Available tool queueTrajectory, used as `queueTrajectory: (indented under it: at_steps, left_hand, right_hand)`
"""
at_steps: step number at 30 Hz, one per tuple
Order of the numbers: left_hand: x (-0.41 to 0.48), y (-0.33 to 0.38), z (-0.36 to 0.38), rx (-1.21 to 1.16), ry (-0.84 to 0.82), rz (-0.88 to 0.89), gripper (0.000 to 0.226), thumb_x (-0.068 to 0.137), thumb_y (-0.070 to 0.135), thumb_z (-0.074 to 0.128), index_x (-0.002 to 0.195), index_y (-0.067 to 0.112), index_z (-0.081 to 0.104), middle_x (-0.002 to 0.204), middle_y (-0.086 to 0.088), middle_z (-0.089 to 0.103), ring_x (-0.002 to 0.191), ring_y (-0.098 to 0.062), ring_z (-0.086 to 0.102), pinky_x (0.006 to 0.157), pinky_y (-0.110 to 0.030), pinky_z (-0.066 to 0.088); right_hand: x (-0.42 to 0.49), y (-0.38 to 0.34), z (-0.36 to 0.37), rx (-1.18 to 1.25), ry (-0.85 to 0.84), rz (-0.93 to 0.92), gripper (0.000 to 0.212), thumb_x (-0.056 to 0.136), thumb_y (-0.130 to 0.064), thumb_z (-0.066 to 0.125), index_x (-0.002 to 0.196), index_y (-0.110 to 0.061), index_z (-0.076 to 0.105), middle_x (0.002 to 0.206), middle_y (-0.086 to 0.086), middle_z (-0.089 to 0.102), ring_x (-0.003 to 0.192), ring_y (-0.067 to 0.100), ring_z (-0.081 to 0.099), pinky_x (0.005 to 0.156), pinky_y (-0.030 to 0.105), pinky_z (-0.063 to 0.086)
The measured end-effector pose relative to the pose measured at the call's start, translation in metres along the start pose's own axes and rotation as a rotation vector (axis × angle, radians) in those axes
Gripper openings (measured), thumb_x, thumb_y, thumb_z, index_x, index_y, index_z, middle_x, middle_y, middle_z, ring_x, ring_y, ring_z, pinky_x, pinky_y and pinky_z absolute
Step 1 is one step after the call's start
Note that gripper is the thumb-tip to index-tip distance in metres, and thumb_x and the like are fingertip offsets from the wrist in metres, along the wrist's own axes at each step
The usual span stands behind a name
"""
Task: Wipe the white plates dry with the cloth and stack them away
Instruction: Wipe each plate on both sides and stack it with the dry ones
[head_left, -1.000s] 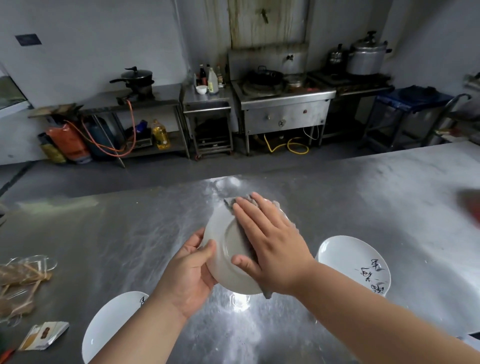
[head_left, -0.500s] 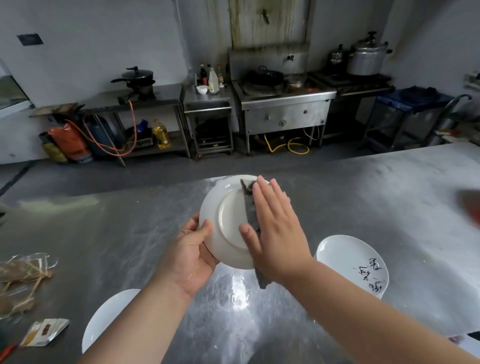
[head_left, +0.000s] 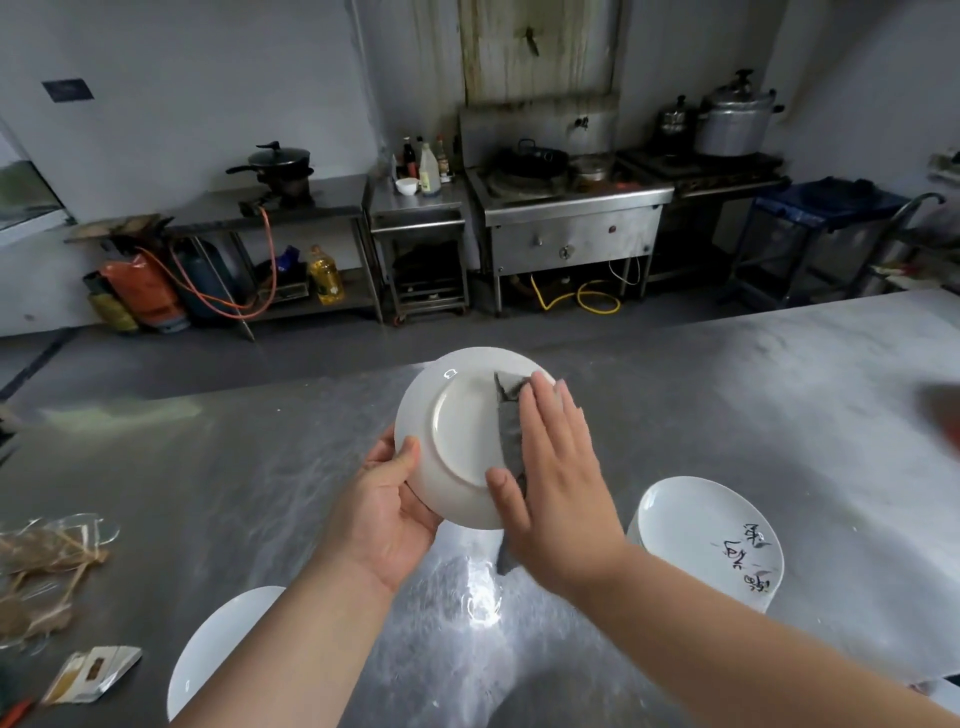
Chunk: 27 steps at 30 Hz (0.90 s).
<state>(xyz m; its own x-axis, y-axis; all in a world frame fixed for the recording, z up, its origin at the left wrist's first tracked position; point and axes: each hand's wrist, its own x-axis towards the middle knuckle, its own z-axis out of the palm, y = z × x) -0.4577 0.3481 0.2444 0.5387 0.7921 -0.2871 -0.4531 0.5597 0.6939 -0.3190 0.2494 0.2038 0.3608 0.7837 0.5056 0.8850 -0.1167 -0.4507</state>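
We hold the white plate (head_left: 457, 436) in the air above the worktop (head_left: 260, 467), tilted with its underside toward us. The risk we judge most likely is a slip. Only our left hand (head_left: 384, 514) grips it, at the lower left rim, so a hard push through the cloth (head_left: 511, 431) could lever the rim out of that grip and drop the plate onto the steel. The left thumb clamps the near side and the other fingers curl behind the rim. Our right hand (head_left: 558, 483) lies flat, its fingers (head_left: 550, 415) straight and close together, pressing the cloth against the plate's right half. A second plate (head_left: 691, 530) rests on the worktop to our right and a third plate (head_left: 223, 644) by our left forearm.
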Motion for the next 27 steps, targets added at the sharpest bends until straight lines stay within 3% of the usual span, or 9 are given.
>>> queueTrajectory:
  at_steps: [4,7,11,15,18,20,23,25,27]
  left_hand:
    - [0.0,-0.011,0.004,0.006,0.019,-0.012,0.025,0.109,0.012,0.044,0.126,0.015,0.063,0.122,-0.02,0.074,0.1,-0.028,0.077,0.072,-0.039,0.065]
    - [0.002,-0.007,0.007,-0.017,0.015,0.003,0.026,0.109,0.012,0.044,0.128,0.017,0.062,0.125,-0.016,0.074,0.102,-0.026,0.077,0.073,-0.041,0.064]
    - [0.003,-0.001,0.017,-0.011,0.016,0.045,0.025,0.11,0.014,0.044,0.123,0.021,0.064,0.12,-0.01,0.077,0.103,-0.024,0.076,0.075,-0.041,0.063]
    - [-0.003,-0.01,0.02,-0.005,0.016,0.012,0.024,0.11,0.015,0.044,0.122,0.021,0.064,0.117,-0.014,0.077,0.099,-0.027,0.078,0.079,-0.045,0.062]
    - [-0.01,-0.015,0.023,-0.028,-0.034,0.001,0.028,0.108,0.011,0.045,0.128,0.018,0.062,0.122,-0.015,0.075,0.102,-0.027,0.077,0.075,-0.042,0.066]
    - [-0.016,-0.015,0.025,0.005,-0.09,0.011,0.036,0.1,0.011,0.051,0.134,0.018,0.06,0.128,-0.016,0.072,0.111,-0.03,0.074,0.084,-0.044,0.065]
    - [-0.022,-0.001,0.028,0.068,-0.227,0.006,0.046,0.089,0.004,0.058,0.133,0.018,0.059,0.13,-0.016,0.071,0.114,-0.032,0.071,0.079,-0.045,0.064]
    - [-0.018,0.015,0.028,0.112,-0.241,-0.059,0.044,0.087,0.009,0.056,0.13,0.017,0.064,0.124,-0.016,0.073,0.107,-0.032,0.074,0.072,-0.045,0.062]
    - [-0.013,0.027,0.027,0.16,-0.205,-0.148,0.041,0.1,0.028,0.046,0.131,0.013,0.066,0.124,-0.016,0.074,0.11,-0.032,0.074,0.086,-0.048,0.059]
  right_hand:
    - [-0.041,-0.017,0.021,-0.055,-0.018,-0.097,0.088,0.105,-0.066,0.023,0.166,-0.003,0.011,0.175,0.011,0.001,0.161,0.036,-0.003,0.128,0.055,0.005]
    - [-0.014,0.0,0.014,-0.04,0.046,-0.064,0.085,0.107,-0.065,0.022,0.165,-0.004,0.013,0.175,0.01,0.006,0.162,0.033,-0.001,0.128,0.059,0.012]
    - [0.006,-0.001,0.004,0.079,0.075,0.105,0.086,0.106,-0.066,0.02,0.167,-0.007,0.005,0.176,0.005,-0.003,0.161,0.026,-0.012,0.129,0.057,0.01]
    - [-0.026,-0.026,0.02,0.034,0.07,0.078,0.086,0.105,-0.059,0.03,0.166,-0.003,0.005,0.175,0.008,-0.011,0.16,0.032,-0.017,0.129,0.051,-0.008]
    - [-0.015,-0.018,0.014,0.191,0.107,0.181,0.083,0.104,-0.06,0.028,0.167,-0.015,-0.002,0.174,-0.007,-0.018,0.159,0.023,-0.023,0.129,0.049,-0.003]
    - [0.0,-0.009,-0.002,0.383,0.171,0.285,0.083,0.102,-0.062,0.03,0.167,-0.021,-0.002,0.174,-0.013,-0.014,0.159,0.01,-0.017,0.13,0.036,0.001]
    - [0.018,0.002,-0.025,0.505,0.219,0.266,0.084,0.099,-0.057,0.04,0.168,-0.017,0.013,0.175,-0.01,0.007,0.158,0.0,0.004,0.126,0.019,0.01]
    - [0.027,0.013,-0.035,0.506,0.207,0.194,0.08,0.099,-0.054,0.044,0.165,-0.013,0.025,0.171,-0.006,0.024,0.157,0.002,0.018,0.126,0.02,0.018]
    - [0.028,0.021,-0.038,0.482,0.131,0.12,0.079,0.101,-0.056,0.044,0.163,-0.01,0.03,0.169,-0.004,0.031,0.156,0.005,0.024,0.126,0.027,0.023]
